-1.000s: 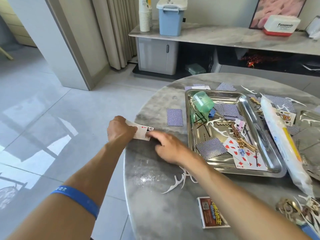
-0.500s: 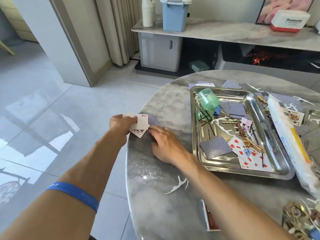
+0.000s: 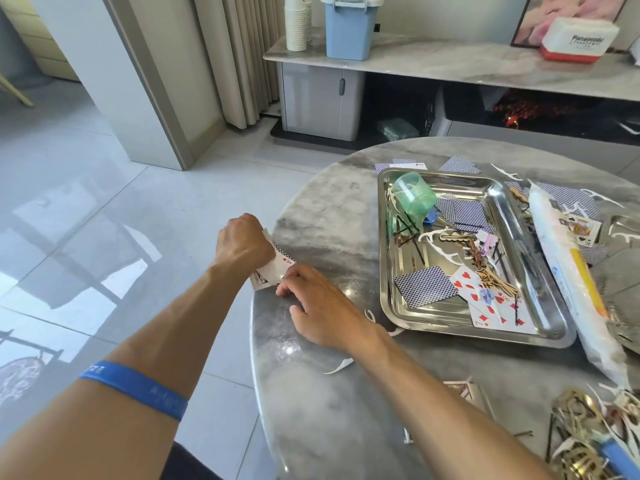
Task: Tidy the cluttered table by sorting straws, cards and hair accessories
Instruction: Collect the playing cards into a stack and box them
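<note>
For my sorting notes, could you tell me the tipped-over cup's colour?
Translucent green cup, seen in the head view.

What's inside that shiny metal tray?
The tray holds a tipped green cup, playing cards, black hairpins and white picks. Whatever lies beneath the cards is hidden.

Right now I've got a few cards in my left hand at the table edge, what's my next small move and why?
Probably square up the cards that your left hand grips, since they sit fanned and uneven, with your right hand already touching them. Then reach for the face-down card in the metal tray, likely the nearest loose one.
</note>
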Demonstrator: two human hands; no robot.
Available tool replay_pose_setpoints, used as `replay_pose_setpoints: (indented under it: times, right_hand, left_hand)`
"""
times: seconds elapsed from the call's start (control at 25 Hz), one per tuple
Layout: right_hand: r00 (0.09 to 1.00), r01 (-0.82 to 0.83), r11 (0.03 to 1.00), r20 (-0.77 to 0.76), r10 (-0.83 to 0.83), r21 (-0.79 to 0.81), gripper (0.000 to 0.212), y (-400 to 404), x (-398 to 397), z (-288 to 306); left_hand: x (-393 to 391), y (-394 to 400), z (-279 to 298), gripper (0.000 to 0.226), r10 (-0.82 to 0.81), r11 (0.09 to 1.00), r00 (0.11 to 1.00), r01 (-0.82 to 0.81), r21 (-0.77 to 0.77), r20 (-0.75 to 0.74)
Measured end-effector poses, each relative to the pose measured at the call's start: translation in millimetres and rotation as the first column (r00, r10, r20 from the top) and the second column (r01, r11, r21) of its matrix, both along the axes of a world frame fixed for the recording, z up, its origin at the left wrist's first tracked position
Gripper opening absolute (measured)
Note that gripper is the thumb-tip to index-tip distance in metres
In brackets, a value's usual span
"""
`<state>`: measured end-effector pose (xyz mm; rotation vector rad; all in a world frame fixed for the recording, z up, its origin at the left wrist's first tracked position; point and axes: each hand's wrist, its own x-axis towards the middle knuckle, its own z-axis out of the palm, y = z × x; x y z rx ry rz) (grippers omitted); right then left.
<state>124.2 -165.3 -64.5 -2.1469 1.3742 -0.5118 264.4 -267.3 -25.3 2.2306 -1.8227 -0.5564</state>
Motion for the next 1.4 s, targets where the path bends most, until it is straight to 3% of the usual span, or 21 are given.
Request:
replay_pose_setpoints:
  times: [0.08, 0.12, 0.24, 0.28, 0.36, 0.44, 0.48, 0.52, 0.56, 0.6, 0.72, 0.8, 0.88, 0.96, 1.04, 1.12, 1.16, 1.2, 1.28, 1.32, 1.4]
  right_hand:
    - [0.992, 0.045, 0.996, 0.111, -0.054, 0.082, 0.038, 5, 4, 2]
    - [0.974, 0.115, 0.987, 0.184, -0.133, 0.109, 0.042, 6, 4, 4]
    - [0.816, 0.462, 0.887, 0.392, -0.424, -0.002, 0.044, 6, -8, 22]
    - [0.774, 0.535, 0.842, 0.438, -0.457, -0.067, 0.037, 7, -19, 31]
    - [0.816, 0.538, 0.798, 0.408, -0.411, -0.272, 0.023, 12, -47, 48]
    - [0.822, 0.55, 0.751, 0.394, -0.411, -0.365, 0.01, 22, -80, 59]
    - [0.717, 0.647, 0.719, 0.522, -0.463, -0.252, 0.009, 26, -96, 64]
    - [0.517, 0.719, 0.694, 0.684, -0.514, -0.021, 0.014, 28, -111, 69]
    - [0.303, 0.679, 0.696, 0.774, -0.556, 0.234, 0.017, 31, -122, 73]
    - [0.174, 0.599, 0.695, 0.783, -0.597, 0.398, 0.017, 33, -129, 75]
    - [0.17, 0.645, 0.591, 0.663, -0.729, 0.485, 0.006, 35, -142, 75]
    - [0.104, 0.662, 0.577, 0.704, -0.703, 0.478, 0.011, 37, -149, 82]
    - [0.142, 0.584, 0.7, 0.797, -0.587, 0.412, 0.02, 43, -163, 85]
    - [0.276, 0.474, 0.817, 0.825, -0.493, 0.329, 0.032, 48, -174, 90]
    - [0.415, 0.424, 0.865, 0.791, -0.45, 0.27, 0.031, 49, -178, 87]
    - [0.445, 0.47, 0.838, 0.746, -0.495, 0.276, 0.024, 45, -184, 78]
    - [0.507, 0.533, 0.804, 0.662, -0.552, 0.262, 0.026, 43, -189, 71]
    - [0.651, 0.579, 0.797, 0.49, -0.579, 0.173, 0.03, 40, -195, 64]
    - [0.898, 0.436, 0.899, -0.042, -0.437, -0.037, 0.047, 34, -203, 48]
    - [0.914, 0.32, 0.946, -0.247, -0.32, -0.043, 0.056, 30, -203, 43]
    - [0.869, 0.228, 0.97, -0.467, -0.166, 0.079, 0.065, 18, -201, 43]
  left_hand:
    - [2, 0, 7, 0.036, 0.038, 0.999, 0.994, -0.035, 0.033, -0.099]
    - [2, -1, 11, 0.037, 0.091, 0.995, 0.956, -0.075, 0.067, -0.279]
    - [-7, 5, 32, 0.029, 0.23, 0.969, 0.604, -0.072, 0.236, -0.763]
    - [-13, 9, 35, 0.022, 0.224, 0.967, 0.528, -0.014, 0.256, -0.819]
    - [-31, 15, 38, 0.013, 0.206, 0.965, 0.423, 0.063, 0.255, -0.883]
    - [-52, 19, 42, 0.01, 0.231, 0.967, 0.358, 0.016, 0.253, -0.905]
    - [-62, 21, 45, 0.005, 0.243, 0.969, 0.355, -0.059, 0.238, -0.903]
    - [-73, 24, 49, 0.003, 0.251, 0.967, 0.361, -0.13, 0.218, -0.898]
    - [-85, 28, 54, 0.009, 0.249, 0.966, 0.359, -0.158, 0.204, -0.899]
    - [-99, 35, 60, 0.015, 0.236, 0.971, 0.329, -0.118, 0.208, -0.914]
    - [-142, 67, 73, 0.021, 0.173, 0.956, 0.184, 0.205, 0.21, -0.968]
    - [-154, 80, 75, 0.024, 0.206, 0.889, 0.106, 0.396, 0.231, -0.973]
    - [-153, 84, 75, 0.04, 0.259, 0.755, 0.072, 0.606, 0.249, -0.963]
    - [-152, 89, 74, 0.049, 0.219, 0.625, 0.107, 0.748, 0.224, -0.97]
    - [-163, 94, 67, 0.038, 0.157, 0.663, 0.159, 0.715, 0.223, -0.975]
    - [-177, 93, 62, 0.025, 0.177, 0.791, 0.218, 0.549, 0.27, -0.96]
    - [-181, 91, 60, 0.021, 0.186, 0.837, 0.234, 0.471, 0.279, -0.954]
    - [-183, 87, 58, 0.024, 0.174, 0.872, 0.244, 0.412, 0.264, -0.954]
    - [-183, 81, 51, 0.042, 0.129, 0.907, 0.29, 0.352, 0.231, -0.948]
    - [-183, 79, 48, 0.049, 0.123, 0.915, 0.309, 0.334, 0.229, -0.943]
    - [-186, 76, 43, 0.052, 0.146, 0.918, 0.324, 0.307, 0.25, -0.935]
